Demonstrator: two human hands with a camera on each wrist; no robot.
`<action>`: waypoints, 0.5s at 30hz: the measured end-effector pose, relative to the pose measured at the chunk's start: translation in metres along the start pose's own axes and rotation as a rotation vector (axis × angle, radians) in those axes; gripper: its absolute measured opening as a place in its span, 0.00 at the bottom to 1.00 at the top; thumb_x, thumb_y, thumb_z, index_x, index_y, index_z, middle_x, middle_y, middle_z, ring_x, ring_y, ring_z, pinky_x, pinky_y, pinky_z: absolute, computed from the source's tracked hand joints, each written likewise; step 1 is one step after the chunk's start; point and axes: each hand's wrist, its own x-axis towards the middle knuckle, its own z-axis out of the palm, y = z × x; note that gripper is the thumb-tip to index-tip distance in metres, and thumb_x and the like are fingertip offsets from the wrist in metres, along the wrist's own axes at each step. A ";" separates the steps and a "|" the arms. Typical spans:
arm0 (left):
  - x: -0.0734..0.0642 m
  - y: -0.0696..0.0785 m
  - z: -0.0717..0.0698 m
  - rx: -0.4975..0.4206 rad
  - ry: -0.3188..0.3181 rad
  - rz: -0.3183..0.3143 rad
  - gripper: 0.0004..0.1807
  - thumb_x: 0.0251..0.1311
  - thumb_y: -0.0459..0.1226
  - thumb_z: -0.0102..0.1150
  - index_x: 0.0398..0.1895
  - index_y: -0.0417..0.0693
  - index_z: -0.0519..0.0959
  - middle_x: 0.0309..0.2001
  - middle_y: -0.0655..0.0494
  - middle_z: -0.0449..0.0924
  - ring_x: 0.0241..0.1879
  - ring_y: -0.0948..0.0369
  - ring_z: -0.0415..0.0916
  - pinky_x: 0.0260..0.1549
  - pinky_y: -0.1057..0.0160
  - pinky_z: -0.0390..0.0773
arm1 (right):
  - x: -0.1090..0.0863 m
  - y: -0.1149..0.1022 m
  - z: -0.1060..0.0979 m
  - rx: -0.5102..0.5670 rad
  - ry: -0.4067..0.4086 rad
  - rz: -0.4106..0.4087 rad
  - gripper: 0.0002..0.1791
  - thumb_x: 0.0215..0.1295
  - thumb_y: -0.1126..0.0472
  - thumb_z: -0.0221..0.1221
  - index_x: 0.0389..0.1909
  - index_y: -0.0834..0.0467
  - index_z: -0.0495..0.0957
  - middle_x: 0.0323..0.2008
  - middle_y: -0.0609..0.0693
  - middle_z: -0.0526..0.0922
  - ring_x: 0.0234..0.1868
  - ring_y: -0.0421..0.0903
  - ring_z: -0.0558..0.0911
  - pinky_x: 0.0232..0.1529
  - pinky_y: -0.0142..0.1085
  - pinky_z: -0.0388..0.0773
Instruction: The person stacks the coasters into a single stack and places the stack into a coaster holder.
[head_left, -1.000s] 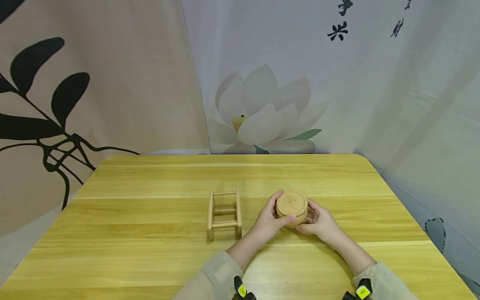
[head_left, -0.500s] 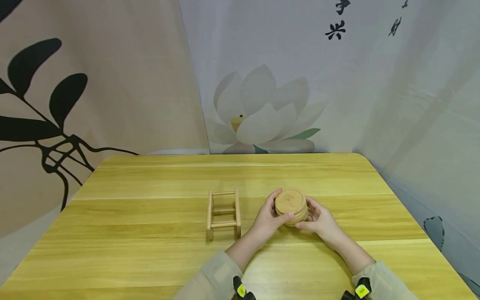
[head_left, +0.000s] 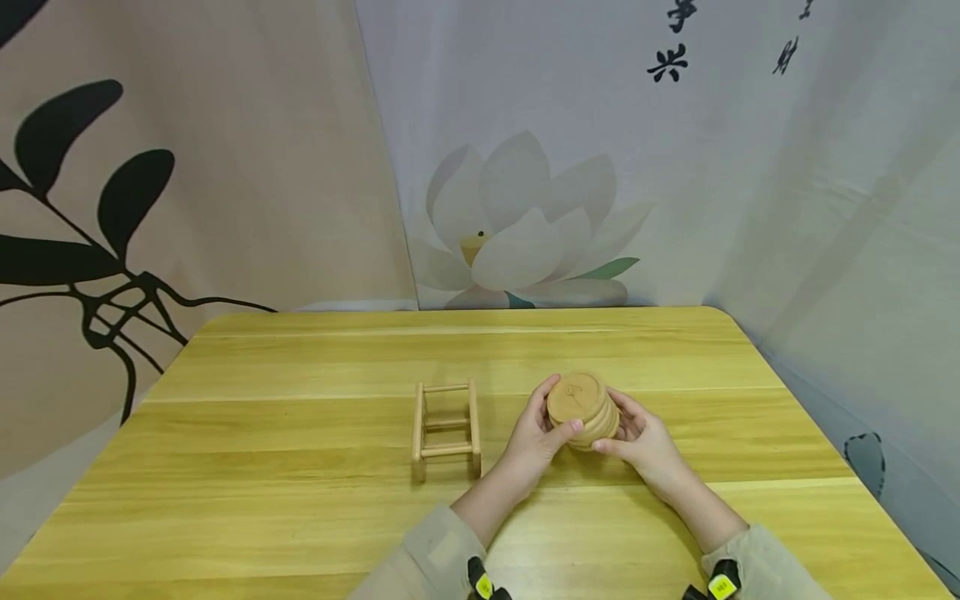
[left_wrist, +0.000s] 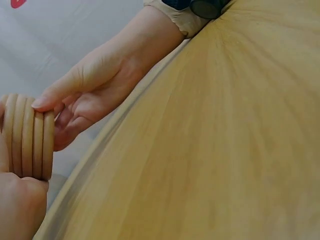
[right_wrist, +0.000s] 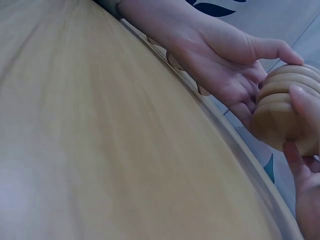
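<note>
A stack of several round wooden coasters [head_left: 577, 398] is held between both hands over the right half of the table. A faint line design marks the top one. My left hand [head_left: 534, 442] grips the stack from the left, thumb on its near edge. From the other side, my right hand [head_left: 641, 446] holds the lower coasters, with the thumb at the front. The stack leans to the left, so its layered side shows; in the left wrist view the coaster edges [left_wrist: 27, 140] lie close together. To the left of the hands stands a small wooden rack [head_left: 447, 449] with rods between two side frames.
The wooden table [head_left: 262, 467] extends to both sides of the hands and behind them. A printed cloth backdrop [head_left: 525, 100] hangs past its far edge. Beige sleeves [head_left: 431, 554] and wrist cameras [head_left: 722, 583] lie near the front.
The coaster stack has tilted further to the left between the hands, and more of its layered side shows. Both hands keep their hold; the rack stays put.
</note>
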 end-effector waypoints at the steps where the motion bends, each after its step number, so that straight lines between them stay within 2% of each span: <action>1: 0.000 0.000 0.000 -0.005 0.006 -0.001 0.41 0.61 0.31 0.61 0.74 0.47 0.52 0.68 0.49 0.60 0.62 0.54 0.64 0.59 0.61 0.68 | 0.000 -0.001 0.001 0.009 0.005 -0.003 0.45 0.52 0.77 0.65 0.69 0.72 0.53 0.67 0.69 0.57 0.58 0.34 0.71 0.57 0.28 0.69; 6: 0.000 0.000 0.003 -0.019 0.036 0.007 0.40 0.62 0.33 0.60 0.74 0.46 0.51 0.69 0.48 0.60 0.64 0.54 0.63 0.60 0.60 0.66 | -0.001 -0.004 0.008 0.028 0.040 -0.025 0.43 0.55 0.77 0.63 0.70 0.71 0.53 0.67 0.68 0.58 0.59 0.35 0.71 0.58 0.28 0.68; 15: 0.000 0.000 0.006 -0.065 0.059 0.005 0.39 0.65 0.37 0.57 0.74 0.46 0.49 0.69 0.49 0.58 0.67 0.54 0.58 0.65 0.54 0.58 | -0.004 -0.007 0.021 0.085 0.128 -0.022 0.41 0.59 0.76 0.61 0.71 0.70 0.51 0.66 0.68 0.58 0.57 0.37 0.73 0.57 0.29 0.68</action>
